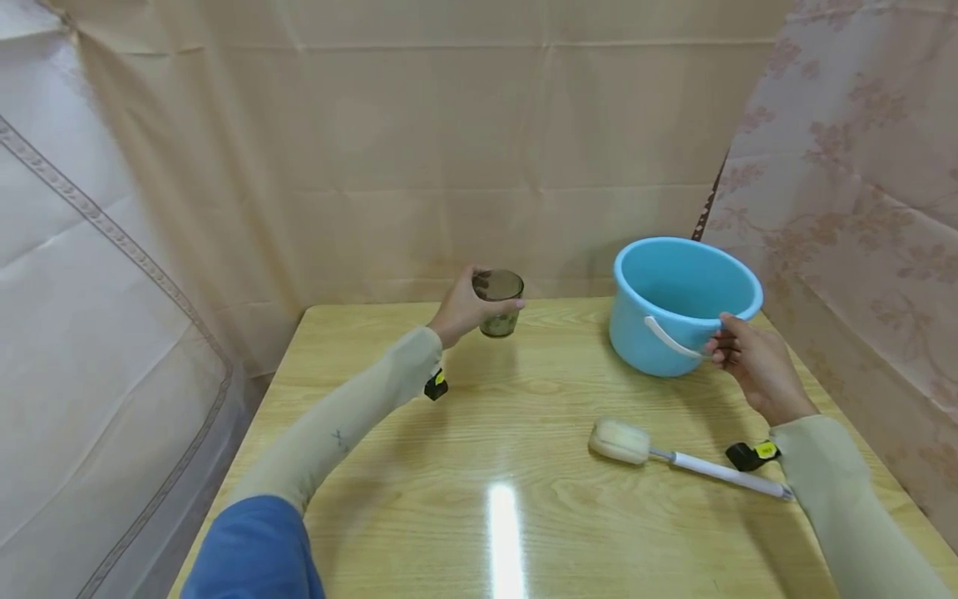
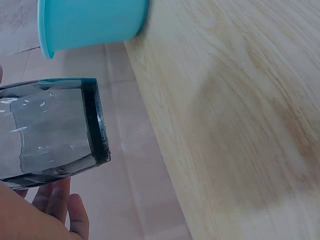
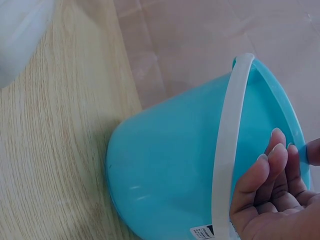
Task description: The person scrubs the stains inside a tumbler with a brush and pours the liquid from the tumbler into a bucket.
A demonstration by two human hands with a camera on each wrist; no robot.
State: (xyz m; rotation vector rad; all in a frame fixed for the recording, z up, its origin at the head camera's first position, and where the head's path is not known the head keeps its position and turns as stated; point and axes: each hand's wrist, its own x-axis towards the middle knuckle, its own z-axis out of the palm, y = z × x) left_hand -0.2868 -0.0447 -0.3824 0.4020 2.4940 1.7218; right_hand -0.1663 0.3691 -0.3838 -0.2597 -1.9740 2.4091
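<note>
My left hand (image 1: 467, 308) grips a dark tinted drinking glass (image 1: 500, 324) around its side, thumb in front. The glass is held upright above the back of the table, and in the left wrist view its thick base (image 2: 95, 122) is apart from the wood. At the back right stands a light blue bucket (image 1: 632, 333) with a white handle (image 3: 227, 150) hanging down its near side. My right hand (image 1: 756, 358) pinches the bucket's near right rim, thumb on the rim and fingers curled beneath it by the handle.
A sponge bottle brush (image 1: 621, 441) with a white handle lies on the wooden table (image 1: 419, 516) in front of the bucket. A beige curtain (image 1: 419, 150) hangs behind the table, and a flowered curtain (image 1: 861, 191) hangs along the right side.
</note>
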